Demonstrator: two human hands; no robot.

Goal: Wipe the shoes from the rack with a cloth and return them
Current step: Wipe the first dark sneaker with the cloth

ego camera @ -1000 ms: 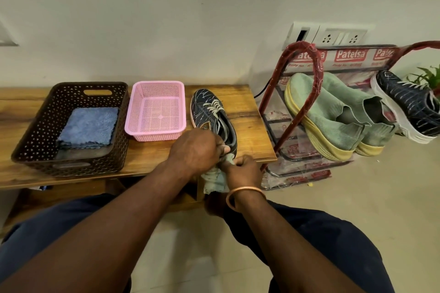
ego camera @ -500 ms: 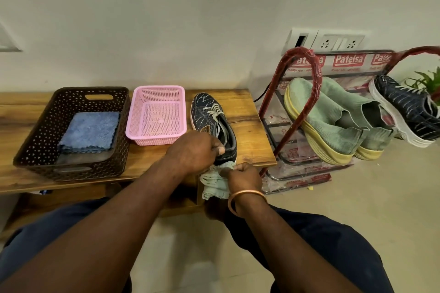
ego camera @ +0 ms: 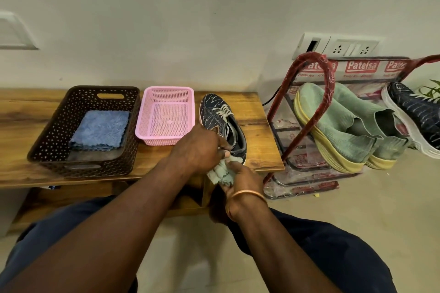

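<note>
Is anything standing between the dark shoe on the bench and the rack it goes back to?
Nothing on the bench blocks it. The rack's red side hoop faces the dark shoe, and green shoes fill the near shelf.

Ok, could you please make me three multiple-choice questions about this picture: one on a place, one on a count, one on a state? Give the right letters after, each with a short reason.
1. Where does the blue cloth lie?
A. on the floor
B. in the brown basket
C. on the person's lap

2. How many green shoes are on the rack?
A. one
B. four
C. two

3. In what state is the right hand?
A. gripping a pale green cloth
B. open and idle
C. gripping a brush

Answers:
1 B: the folded cloth sits on the basket's bottom.
2 C: a pair lies side by side on the rack.
3 A: its fingers curl round the cloth at the heel of the dark shoe, which the left hand holds.
</note>
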